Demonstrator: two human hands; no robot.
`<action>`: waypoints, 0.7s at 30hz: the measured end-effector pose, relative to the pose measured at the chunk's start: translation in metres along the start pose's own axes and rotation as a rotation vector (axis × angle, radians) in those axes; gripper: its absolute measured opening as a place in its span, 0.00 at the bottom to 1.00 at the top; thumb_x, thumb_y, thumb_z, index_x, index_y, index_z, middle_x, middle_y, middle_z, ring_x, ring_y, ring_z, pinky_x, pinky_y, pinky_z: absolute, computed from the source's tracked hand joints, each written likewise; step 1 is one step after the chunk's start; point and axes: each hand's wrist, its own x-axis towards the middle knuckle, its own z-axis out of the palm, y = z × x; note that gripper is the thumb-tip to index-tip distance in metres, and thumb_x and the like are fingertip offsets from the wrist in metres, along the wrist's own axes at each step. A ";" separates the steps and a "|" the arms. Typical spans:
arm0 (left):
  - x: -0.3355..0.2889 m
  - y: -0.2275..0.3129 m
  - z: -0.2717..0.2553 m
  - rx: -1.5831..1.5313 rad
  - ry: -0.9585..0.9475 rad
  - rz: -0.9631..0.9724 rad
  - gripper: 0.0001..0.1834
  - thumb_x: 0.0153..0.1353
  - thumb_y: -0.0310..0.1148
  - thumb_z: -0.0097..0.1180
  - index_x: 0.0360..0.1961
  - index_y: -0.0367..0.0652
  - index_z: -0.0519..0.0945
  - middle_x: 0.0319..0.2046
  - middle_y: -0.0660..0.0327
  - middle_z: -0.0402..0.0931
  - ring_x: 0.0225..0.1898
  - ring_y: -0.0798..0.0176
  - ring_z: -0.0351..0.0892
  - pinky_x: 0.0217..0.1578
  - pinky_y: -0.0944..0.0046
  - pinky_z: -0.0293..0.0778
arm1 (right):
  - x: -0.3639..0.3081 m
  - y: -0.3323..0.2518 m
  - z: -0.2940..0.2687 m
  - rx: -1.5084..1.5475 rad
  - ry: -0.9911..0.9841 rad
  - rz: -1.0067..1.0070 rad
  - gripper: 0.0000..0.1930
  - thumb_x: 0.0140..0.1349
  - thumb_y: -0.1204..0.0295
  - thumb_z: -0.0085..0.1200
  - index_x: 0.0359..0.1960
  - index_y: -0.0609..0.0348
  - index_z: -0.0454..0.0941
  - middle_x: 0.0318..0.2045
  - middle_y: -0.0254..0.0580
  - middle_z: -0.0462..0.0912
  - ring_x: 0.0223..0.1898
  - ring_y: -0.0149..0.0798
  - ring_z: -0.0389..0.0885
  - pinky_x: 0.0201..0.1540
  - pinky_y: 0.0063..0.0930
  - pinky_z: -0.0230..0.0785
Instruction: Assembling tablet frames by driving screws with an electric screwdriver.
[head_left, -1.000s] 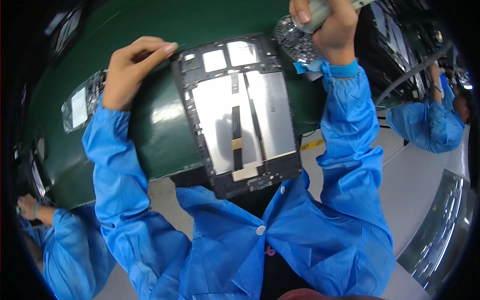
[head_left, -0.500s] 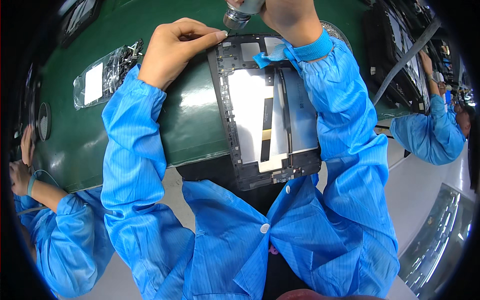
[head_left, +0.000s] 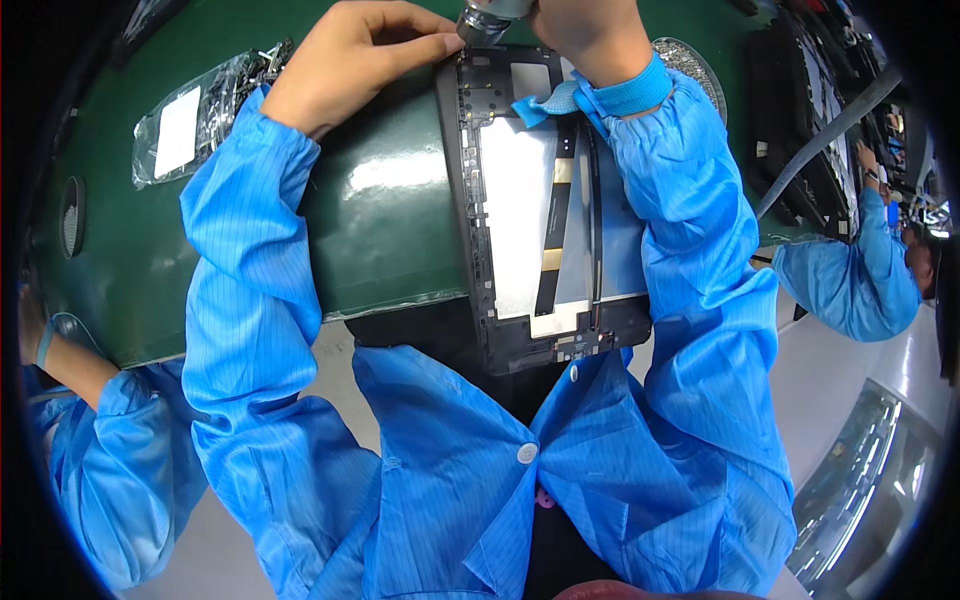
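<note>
An opened tablet [head_left: 515, 190] rests over the near edge of the green table, its black frame, silver plate and dark ribbon cable facing up. My right hand [head_left: 585, 30], partly cut off by the upper edge, grips what looks like an electric screwdriver [head_left: 487, 20] with a pale body and metal nose. That nose is at the tablet's far left corner. Beside it, thumb and forefinger of my left hand [head_left: 365, 60] pinch together; whatever they hold is hidden. A blue wrist strap [head_left: 625, 95] circles my right wrist, its loose end hanging over the tablet.
Left on the table [head_left: 385, 250] lie a clear bag of small black parts [head_left: 180, 135] and a small round dish [head_left: 71, 218]. Beyond my right wrist is a round dish of tiny metal pieces [head_left: 695, 75]. Dark panels [head_left: 800, 140] stack at right, behind a grey tube [head_left: 835, 130]. Co-workers sit both sides.
The whole view has shifted a little. The screwdriver's nose has come closer to the tablet's far left corner, and my left fingers stay beside it. The tablet appears slightly turned.
</note>
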 end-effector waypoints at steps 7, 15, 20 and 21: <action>-0.002 0.014 0.004 -0.269 -0.004 -0.136 0.08 0.62 0.27 0.62 0.39 0.33 0.84 0.31 0.61 0.83 0.33 0.69 0.78 0.36 0.70 0.75 | -0.003 -0.004 0.007 -0.092 0.022 0.060 0.10 0.65 0.72 0.51 0.32 0.68 0.79 0.26 0.43 0.83 0.15 0.28 0.73 0.16 0.20 0.63; -0.004 0.010 0.002 -0.158 0.016 -0.025 0.08 0.62 0.25 0.62 0.39 0.31 0.84 0.31 0.60 0.84 0.33 0.71 0.78 0.36 0.71 0.74 | -0.003 0.000 0.007 -0.046 -0.023 0.031 0.11 0.65 0.71 0.51 0.30 0.68 0.79 0.25 0.43 0.82 0.15 0.28 0.73 0.17 0.20 0.63; -0.006 0.009 0.002 -0.195 0.007 -0.060 0.08 0.62 0.25 0.62 0.40 0.31 0.85 0.32 0.60 0.84 0.33 0.72 0.78 0.35 0.72 0.74 | -0.005 0.002 0.007 -0.019 -0.030 0.016 0.11 0.65 0.71 0.51 0.30 0.68 0.79 0.25 0.43 0.82 0.15 0.28 0.73 0.17 0.20 0.64; -0.008 0.006 0.001 -0.247 0.006 -0.071 0.09 0.62 0.25 0.63 0.41 0.32 0.85 0.32 0.61 0.84 0.32 0.72 0.78 0.35 0.72 0.74 | -0.006 0.004 0.008 -0.021 -0.035 0.001 0.11 0.65 0.71 0.51 0.30 0.69 0.79 0.25 0.43 0.82 0.15 0.28 0.73 0.17 0.20 0.64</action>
